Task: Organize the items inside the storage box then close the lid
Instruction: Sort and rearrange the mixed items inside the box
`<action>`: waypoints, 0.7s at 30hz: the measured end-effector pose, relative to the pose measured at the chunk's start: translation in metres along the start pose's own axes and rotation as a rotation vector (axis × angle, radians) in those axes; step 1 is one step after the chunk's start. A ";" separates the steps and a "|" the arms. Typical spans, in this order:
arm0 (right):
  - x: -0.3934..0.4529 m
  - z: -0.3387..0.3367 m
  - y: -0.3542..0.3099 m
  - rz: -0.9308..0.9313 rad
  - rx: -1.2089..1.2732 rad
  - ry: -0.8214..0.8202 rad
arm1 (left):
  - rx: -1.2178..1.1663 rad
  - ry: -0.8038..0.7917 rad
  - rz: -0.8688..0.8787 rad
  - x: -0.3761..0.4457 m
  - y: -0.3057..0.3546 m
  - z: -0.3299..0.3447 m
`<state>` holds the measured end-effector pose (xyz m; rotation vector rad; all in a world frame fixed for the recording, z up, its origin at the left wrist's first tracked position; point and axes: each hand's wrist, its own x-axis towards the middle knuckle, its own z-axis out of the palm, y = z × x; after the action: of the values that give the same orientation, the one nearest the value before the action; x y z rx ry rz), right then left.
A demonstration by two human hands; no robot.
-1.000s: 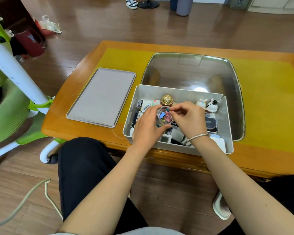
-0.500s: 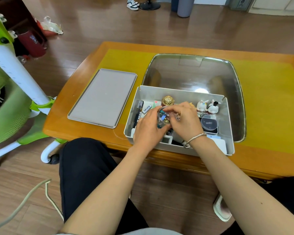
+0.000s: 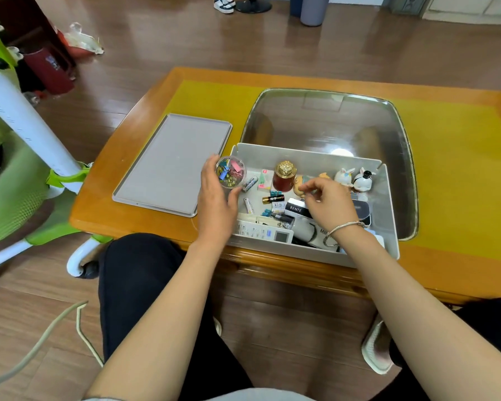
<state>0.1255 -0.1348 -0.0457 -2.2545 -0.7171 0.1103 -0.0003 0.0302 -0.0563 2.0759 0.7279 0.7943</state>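
Holding a small round clear tub of coloured binder clips in my left hand, fingers and thumb curled round its rim, I have it at the left wall of the storage box, over its far left corner. Pink, blue and gold clips show through its see-through top.

My right hand hangs over the middle of the box with a thin silver bangle at the wrist; thumb and forefinger are drawn close together near a small yellowish figure, but whether they pinch anything I cannot tell.

The box is pale grey, rectangular and open-topped, sitting at the near edge of the wooden table, partly on its glass inset. Inside I see a dark red jar with a gold lid, two little white figurines against the far wall, loose batteries on the floor of the box, a white remote along the near wall and a dark box lettered BENTE.

The grey lid lies flat on the table just left of the box, its near corner touching my left hand's side of the box or nearly so
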 end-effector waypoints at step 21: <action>0.037 0.041 -0.019 -0.188 -0.585 -0.292 | 0.159 -0.047 -0.032 -0.001 -0.003 0.006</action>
<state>0.1361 -0.0781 -0.0564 -2.7360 -1.2418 0.1556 0.0028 0.0280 -0.0627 2.2114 0.8185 0.6866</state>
